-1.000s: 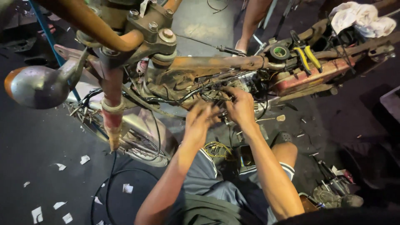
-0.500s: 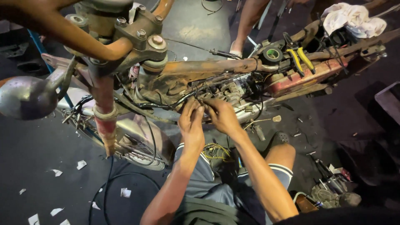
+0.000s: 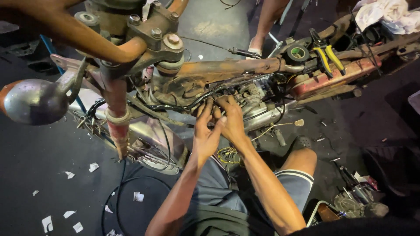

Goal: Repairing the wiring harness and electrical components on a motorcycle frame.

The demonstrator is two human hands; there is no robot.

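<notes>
Two hands, left hand (image 3: 205, 131), right hand (image 3: 231, 119), fingers pinching black wires (image 3: 192, 104) (tangled, greasy), rusty frame tube (image 3: 227, 67).

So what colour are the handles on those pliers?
Yellow, the pliers lying on the bike frame, head view.

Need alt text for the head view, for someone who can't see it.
Both hands, left hand and right hand, work together on black wires under a rusty motorbike frame. Yellow-handled pliers and a tape roll rest on the frame.
</notes>
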